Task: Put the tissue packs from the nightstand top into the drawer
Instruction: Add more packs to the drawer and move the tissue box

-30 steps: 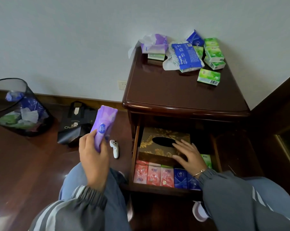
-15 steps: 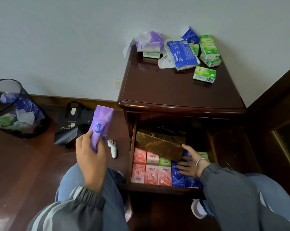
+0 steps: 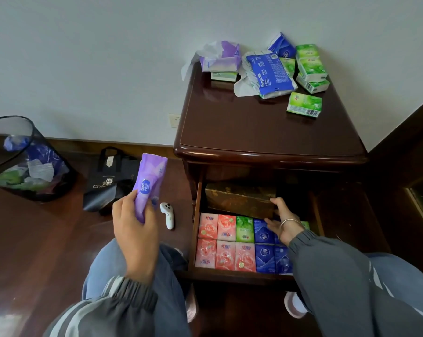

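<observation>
A purple tissue pack (image 3: 150, 186) is held up beside the open drawer (image 3: 195, 239), seen from the head camera.

In the drawer eleven small packs can be counted in two rows: five pink packs (image 3: 226, 255), one green pack (image 3: 245, 229), a second green pack (image 3: 305, 224) partly hidden, and four blue packs (image 3: 265, 258); behind them lies one brown tissue box (image 3: 239, 198); the left hand (image 3: 135, 234) is closed around the lower end of the purple tissue pack, well left of the drawer, its long axis upright and tilted slightly right; the right hand (image 3: 282, 222) lies inside the drawer with fingers spread, touching the box end and the blue packs; on the nightstand tabletop (image 3: 254, 127) a cluster of packs remains at the back, one green tabletop pack (image 3: 304, 104) lying apart.
</observation>
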Demonstrator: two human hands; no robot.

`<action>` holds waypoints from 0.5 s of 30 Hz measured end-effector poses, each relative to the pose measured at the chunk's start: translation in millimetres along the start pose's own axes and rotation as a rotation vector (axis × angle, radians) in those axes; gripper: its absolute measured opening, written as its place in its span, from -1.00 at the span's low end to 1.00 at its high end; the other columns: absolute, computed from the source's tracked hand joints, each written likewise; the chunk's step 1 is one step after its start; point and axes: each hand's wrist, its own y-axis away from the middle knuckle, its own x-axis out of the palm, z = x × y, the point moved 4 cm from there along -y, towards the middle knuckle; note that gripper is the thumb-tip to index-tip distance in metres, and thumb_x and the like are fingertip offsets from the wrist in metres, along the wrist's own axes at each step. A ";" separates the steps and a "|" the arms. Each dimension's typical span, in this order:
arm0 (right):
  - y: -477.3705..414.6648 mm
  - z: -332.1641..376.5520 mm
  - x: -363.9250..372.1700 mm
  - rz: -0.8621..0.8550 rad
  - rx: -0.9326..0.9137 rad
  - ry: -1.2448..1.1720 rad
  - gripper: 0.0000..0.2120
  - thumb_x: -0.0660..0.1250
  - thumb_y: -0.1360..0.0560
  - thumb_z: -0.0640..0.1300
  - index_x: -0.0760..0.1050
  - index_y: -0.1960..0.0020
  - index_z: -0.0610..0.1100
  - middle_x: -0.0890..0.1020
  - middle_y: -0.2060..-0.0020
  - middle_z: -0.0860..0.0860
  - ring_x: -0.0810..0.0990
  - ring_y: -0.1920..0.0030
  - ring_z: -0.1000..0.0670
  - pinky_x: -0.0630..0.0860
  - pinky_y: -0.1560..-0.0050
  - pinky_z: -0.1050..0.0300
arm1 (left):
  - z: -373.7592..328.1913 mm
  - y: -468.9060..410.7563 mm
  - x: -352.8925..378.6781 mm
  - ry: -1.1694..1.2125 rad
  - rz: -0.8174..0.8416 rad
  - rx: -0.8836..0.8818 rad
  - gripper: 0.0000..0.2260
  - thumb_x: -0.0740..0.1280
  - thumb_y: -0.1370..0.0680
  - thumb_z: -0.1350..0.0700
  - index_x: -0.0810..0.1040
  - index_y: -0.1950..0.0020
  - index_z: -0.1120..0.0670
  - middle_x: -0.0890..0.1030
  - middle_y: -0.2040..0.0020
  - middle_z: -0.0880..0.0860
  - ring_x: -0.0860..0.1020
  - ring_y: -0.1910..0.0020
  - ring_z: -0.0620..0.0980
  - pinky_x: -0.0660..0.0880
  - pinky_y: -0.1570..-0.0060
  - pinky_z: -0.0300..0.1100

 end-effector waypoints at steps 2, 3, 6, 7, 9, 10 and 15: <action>-5.1 4.2 2.6 0.012 -0.022 0.015 -0.60 0.46 -0.35 0.01 0.45 -0.07 -0.16 0.55 0.07 -0.06 0.59 0.10 -0.07 0.55 0.18 0.17 | -0.6 -0.1 0.1 -0.001 -0.002 0.003 -0.73 0.34 -0.51 0.26 0.54 -0.21 0.21 0.53 -0.08 0.19 0.41 -0.05 -0.02 0.20 0.02 -0.44; -7.9 5.8 3.6 0.021 -0.029 0.031 -0.61 0.46 -0.36 0.01 0.45 -0.07 -0.15 0.54 0.07 -0.05 0.59 0.08 -0.08 0.54 0.16 0.17 | -1.1 -0.1 0.2 0.002 -0.004 0.005 -0.73 0.35 -0.51 0.26 0.54 -0.21 0.21 0.53 -0.09 0.19 0.40 -0.04 -0.05 0.19 0.03 -0.44; -19.4 8.4 2.2 0.048 -0.036 0.080 -0.61 0.44 -0.38 -0.01 0.44 -0.11 -0.16 0.53 0.02 -0.04 0.59 0.00 -0.08 0.54 0.12 0.17 | -2.0 0.2 0.6 0.005 -0.005 0.007 -0.73 0.36 -0.51 0.24 0.54 -0.21 0.20 0.53 -0.09 0.18 0.39 -0.02 -0.09 0.19 0.04 -0.46; -23.5 9.1 1.2 0.057 -0.037 0.094 -0.61 0.43 -0.39 -0.03 0.44 -0.13 -0.16 0.53 -0.01 -0.05 0.58 -0.02 -0.07 0.54 0.08 0.15 | -2.3 0.3 0.9 0.006 -0.004 0.007 -0.73 0.36 -0.51 0.23 0.54 -0.21 0.19 0.53 -0.09 0.18 0.40 -0.03 -0.09 0.20 0.03 -0.46; -31.6 10.7 -2.1 0.059 -0.051 0.161 -0.64 0.42 -0.41 -0.10 0.46 -0.16 -0.19 0.53 -0.03 -0.07 0.57 -0.03 -0.06 0.52 0.05 0.13 | -3.1 0.7 1.3 0.005 0.000 0.007 -0.72 0.36 -0.51 0.22 0.53 -0.22 0.19 0.53 -0.10 0.17 0.40 -0.03 -0.09 0.20 0.03 -0.47; -34.9 11.2 -5.0 0.034 -0.067 0.220 -0.66 0.41 -0.43 -0.15 0.48 -0.16 -0.24 0.54 0.00 -0.10 0.56 0.02 -0.06 0.52 0.10 0.14 | -3.3 0.9 1.2 0.004 0.002 0.006 -0.72 0.36 -0.52 0.22 0.53 -0.22 0.18 0.52 -0.10 0.16 0.40 -0.03 -0.10 0.19 0.03 -0.47; -33.7 13.9 -20.3 -0.137 -0.322 0.682 -0.74 0.34 -0.45 -0.20 0.59 -0.08 -0.30 0.62 0.24 -0.13 0.56 0.23 -0.10 0.48 0.14 0.05 | -5.0 0.8 -0.4 -0.004 0.000 0.005 -0.72 0.37 -0.52 0.20 0.53 -0.23 0.18 0.52 -0.09 0.16 0.40 -0.03 -0.08 0.19 0.04 -0.44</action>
